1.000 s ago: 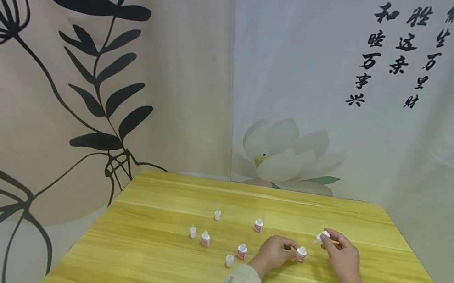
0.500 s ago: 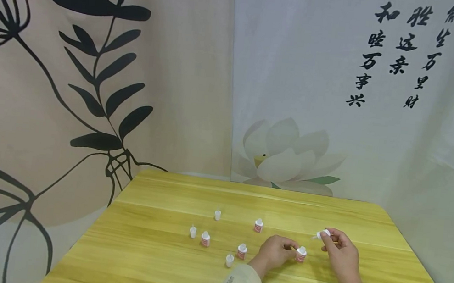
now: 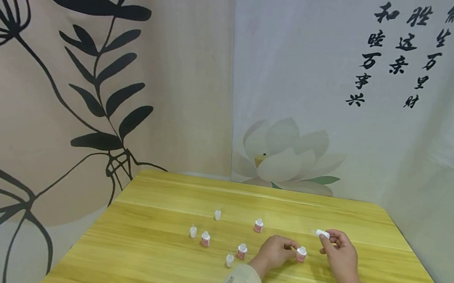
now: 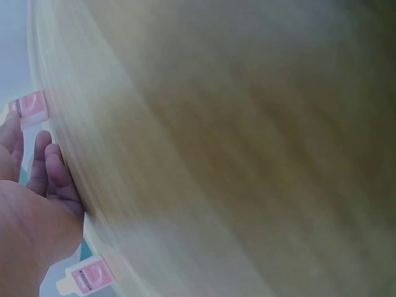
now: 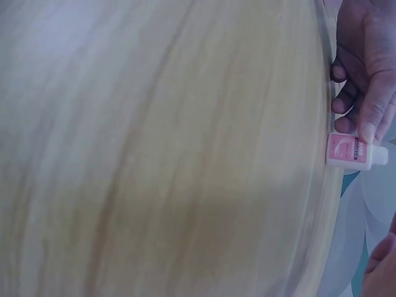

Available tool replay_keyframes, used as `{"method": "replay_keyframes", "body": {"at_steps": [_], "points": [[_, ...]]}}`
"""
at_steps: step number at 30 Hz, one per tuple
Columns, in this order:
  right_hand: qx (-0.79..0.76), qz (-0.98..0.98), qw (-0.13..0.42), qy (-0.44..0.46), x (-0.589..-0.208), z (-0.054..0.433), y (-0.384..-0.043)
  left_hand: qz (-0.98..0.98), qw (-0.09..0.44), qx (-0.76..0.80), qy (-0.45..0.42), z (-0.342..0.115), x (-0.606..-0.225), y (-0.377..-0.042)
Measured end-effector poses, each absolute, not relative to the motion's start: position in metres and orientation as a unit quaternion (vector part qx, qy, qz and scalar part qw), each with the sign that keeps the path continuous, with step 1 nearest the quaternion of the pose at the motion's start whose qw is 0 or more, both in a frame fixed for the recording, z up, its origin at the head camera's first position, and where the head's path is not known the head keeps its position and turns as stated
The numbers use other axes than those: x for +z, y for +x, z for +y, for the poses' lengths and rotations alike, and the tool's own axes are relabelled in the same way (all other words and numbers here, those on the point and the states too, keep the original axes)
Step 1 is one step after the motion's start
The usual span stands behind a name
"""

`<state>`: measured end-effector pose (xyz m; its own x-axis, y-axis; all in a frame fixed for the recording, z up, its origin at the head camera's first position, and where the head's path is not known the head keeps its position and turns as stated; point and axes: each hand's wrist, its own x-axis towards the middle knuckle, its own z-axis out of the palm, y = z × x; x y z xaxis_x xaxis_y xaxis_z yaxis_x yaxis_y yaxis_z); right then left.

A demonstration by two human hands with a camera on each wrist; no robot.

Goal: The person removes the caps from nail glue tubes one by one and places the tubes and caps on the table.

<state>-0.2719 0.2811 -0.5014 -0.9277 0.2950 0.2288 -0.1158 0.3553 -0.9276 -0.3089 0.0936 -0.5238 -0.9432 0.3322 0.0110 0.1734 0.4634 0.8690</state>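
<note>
My left hand (image 3: 277, 254) grips a small white bottle with a pink label (image 3: 301, 254) between thumb and fingers, steadying it upright on the table. In the right wrist view the same bottle (image 5: 348, 151) shows the thumb pressed on its shoulder. To its right and a little higher, my right hand (image 3: 341, 257) pinches a white cap with a thin stem (image 3: 322, 233). The cap lies sideways in the fingers, its stem pointing left, apart from the bottle. Only part of the right hand (image 5: 380, 266) enters the right wrist view, and its cap is out of sight there.
More pink-labelled bottles, one at the back (image 3: 258, 226), one beside the left wrist (image 3: 242, 252) and one further left (image 3: 205, 239), stand on the wooden table (image 3: 148, 253). White caps rest near them: a back one (image 3: 217, 215), a left one (image 3: 193, 232) and a front one (image 3: 229, 260).
The cap in my right hand has turned from stem down-left to nearly level, stem pointing left. My left hand and the bottle it holds have stayed put.
</note>
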Motion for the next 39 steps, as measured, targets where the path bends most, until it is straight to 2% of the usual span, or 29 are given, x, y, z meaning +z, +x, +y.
{"method": "replay_keyframes", "body": {"at_steps": [29, 39], "points": [[0.534, -0.820, 0.196, -0.061, -0.5027, 0.2785, -0.2716, 0.851, 0.073, 0.495, 0.161, 0.0938, -0.5228, -0.3103], [0.549, -0.812, 0.182, -0.074, -0.5042, 0.2800, -0.2723, 0.847, 0.086, 0.503, 0.151, 0.0930, -0.5216, -0.3088]]}}
